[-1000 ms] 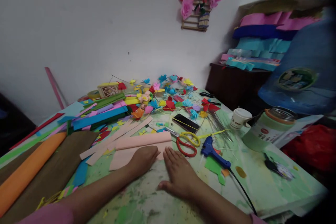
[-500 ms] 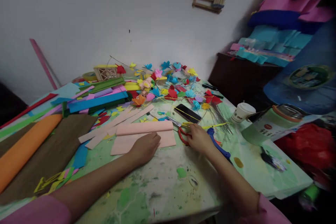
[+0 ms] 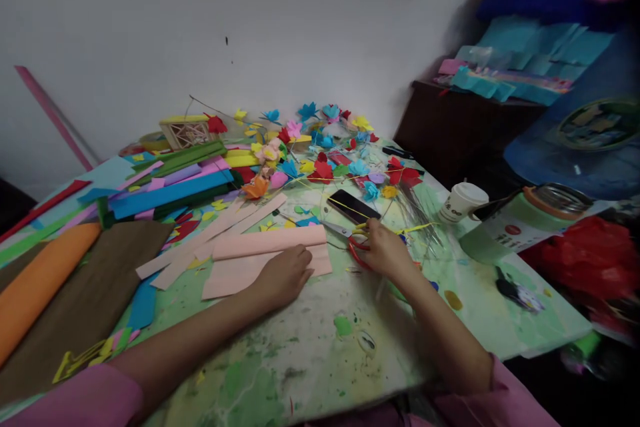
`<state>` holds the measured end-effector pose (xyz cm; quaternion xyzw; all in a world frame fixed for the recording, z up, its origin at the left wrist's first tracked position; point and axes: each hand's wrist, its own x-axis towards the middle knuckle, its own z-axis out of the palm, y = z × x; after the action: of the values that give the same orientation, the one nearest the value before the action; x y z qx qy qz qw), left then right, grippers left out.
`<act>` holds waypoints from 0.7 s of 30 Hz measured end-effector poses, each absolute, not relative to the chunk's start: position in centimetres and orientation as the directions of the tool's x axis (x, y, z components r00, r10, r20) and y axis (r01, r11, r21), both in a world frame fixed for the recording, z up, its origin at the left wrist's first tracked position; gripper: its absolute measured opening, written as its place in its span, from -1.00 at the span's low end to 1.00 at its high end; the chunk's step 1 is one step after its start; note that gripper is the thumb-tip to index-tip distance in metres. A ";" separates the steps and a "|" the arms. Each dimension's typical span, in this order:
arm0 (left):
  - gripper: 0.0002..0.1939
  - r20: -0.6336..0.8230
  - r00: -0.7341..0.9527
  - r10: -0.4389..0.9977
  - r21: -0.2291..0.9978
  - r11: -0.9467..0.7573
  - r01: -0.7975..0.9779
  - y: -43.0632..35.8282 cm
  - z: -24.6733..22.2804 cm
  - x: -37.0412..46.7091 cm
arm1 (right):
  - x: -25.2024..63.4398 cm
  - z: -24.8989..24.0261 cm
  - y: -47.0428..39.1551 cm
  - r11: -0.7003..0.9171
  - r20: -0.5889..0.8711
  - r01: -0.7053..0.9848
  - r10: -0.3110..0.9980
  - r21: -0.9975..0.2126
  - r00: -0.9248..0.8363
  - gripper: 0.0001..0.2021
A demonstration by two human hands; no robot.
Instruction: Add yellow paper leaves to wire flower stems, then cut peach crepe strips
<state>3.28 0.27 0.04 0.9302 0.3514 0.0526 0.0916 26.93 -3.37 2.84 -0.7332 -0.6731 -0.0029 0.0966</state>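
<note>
My left hand (image 3: 284,275) rests on a folded sheet of pale pink crepe paper (image 3: 270,242), its fingers loosely bent and laid on the paper's right part. The paper's far edge is folded over into a thick band. To the right, my right hand (image 3: 387,250) is closed around the handles of a pair of scissors (image 3: 358,240). Their blades point left, just beside the paper's right end, and look slightly apart. A black phone (image 3: 354,205) lies right behind the scissors. Pale pink strips (image 3: 215,238) lie beyond the paper on the left.
Paper flowers (image 3: 323,170) and coloured paper rolls (image 3: 173,191) cover the back of the table. Brown paper (image 3: 100,280) and an orange roll (image 3: 47,280) lie at left. Wires (image 3: 423,220), a white cup (image 3: 464,202) and a green bottle (image 3: 515,227) stand or lie right.
My right hand has lifted the scissors slightly and shifted a little right of the paper. My left hand stays on the pink paper. The view has tilted slightly.
</note>
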 end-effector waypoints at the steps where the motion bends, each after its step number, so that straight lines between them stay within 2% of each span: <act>1: -0.78 0.025 0.745 0.666 0.212 -0.732 0.647 0.3 0.1 3.3 | 27.3 3.2 -3.6 -0.091 0.140 0.987 0.984 -0.131 0.109 -0.70; 6: -0.76 0.014 0.735 0.678 0.241 -0.715 0.656 0.8 0.1 3.3 | 29.1 4.7 -5.5 -0.229 0.120 0.965 0.962 -0.124 0.244 -0.51; 8: -0.77 0.012 0.730 0.683 0.266 -0.706 0.656 1.0 0.0 3.3 | 29.5 4.8 -6.6 -0.194 0.102 0.961 0.971 -0.197 0.217 -0.40; 10: -0.78 0.008 0.726 0.687 0.290 -0.697 0.656 1.1 -0.1 3.2 | 29.5 4.6 -7.8 -0.090 0.085 0.943 0.989 -0.319 0.123 -0.33; 13: -0.79 0.004 0.722 0.692 0.321 -0.684 0.655 1.2 -0.2 3.2 | 28.9 3.7 -9.4 0.039 0.049 0.875 0.999 -0.483 -0.018 -0.41; 15: -0.80 0.011 0.714 0.700 0.347 -0.673 0.654 1.2 -0.3 3.1 | 28.2 3.0 -10.0 0.057 0.032 0.845 0.998 -0.531 -0.048 -0.50; 18: -0.81 0.048 0.723 0.690 0.395 -0.678 0.620 1.1 -0.6 3.0 | 27.3 2.3 -10.0 0.016 0.021 0.845 1.000 -0.534 -0.005 -0.60; 21: -0.81 0.086 0.734 0.674 0.433 -0.689 0.581 1.0 -0.8 2.9 | 26.8 2.3 -9.4 -0.024 0.004 0.874 1.000 -0.485 0.030 -0.62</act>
<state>2.87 0.96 -0.75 0.9110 0.3445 0.1202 0.1924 26.81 -9.40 2.30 -0.6945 -0.6745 0.1731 0.1812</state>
